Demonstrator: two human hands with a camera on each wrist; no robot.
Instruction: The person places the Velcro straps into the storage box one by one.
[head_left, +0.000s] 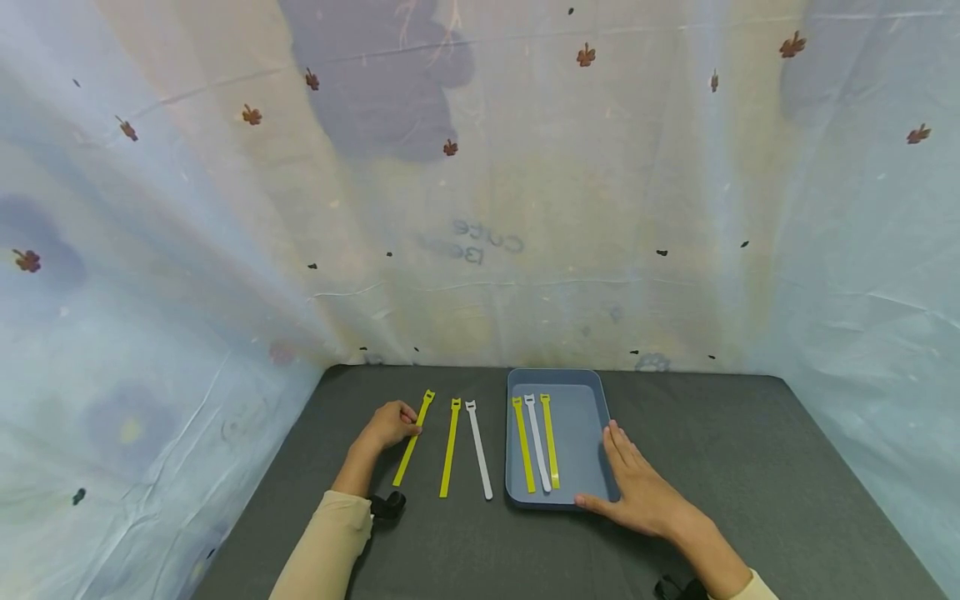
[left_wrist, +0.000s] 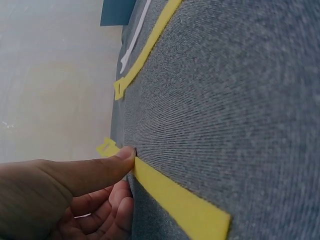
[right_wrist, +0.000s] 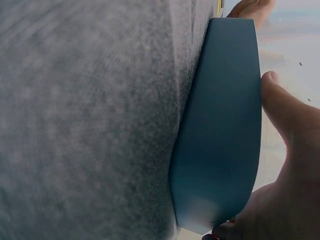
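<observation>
Flat yellow and white cable straps with slotted heads lie in a loose row. My left hand (head_left: 392, 423) pinches the leftmost yellow strap (head_left: 407, 458) in its upper half, near the slotted head. In the left wrist view, the thumb presses on this strap (left_wrist: 175, 197), and its plain tail slants down over the cloth. My right hand (head_left: 643, 493) rests against the right side and near right corner of a blue-grey tray (head_left: 585, 442), fingers extended along the rim, thumb at the front edge. Inside the tray lie a yellow strap (head_left: 524, 450), a white strap (head_left: 537, 446) and another yellow strap (head_left: 551, 446).
Between my left hand and the tray lie a second yellow strap (head_left: 450, 450) and a white strap (head_left: 479, 454). Dark grey cloth (head_left: 712, 433) covers the table. A pale patterned sheet (head_left: 555, 192) hangs behind the table and along its sides.
</observation>
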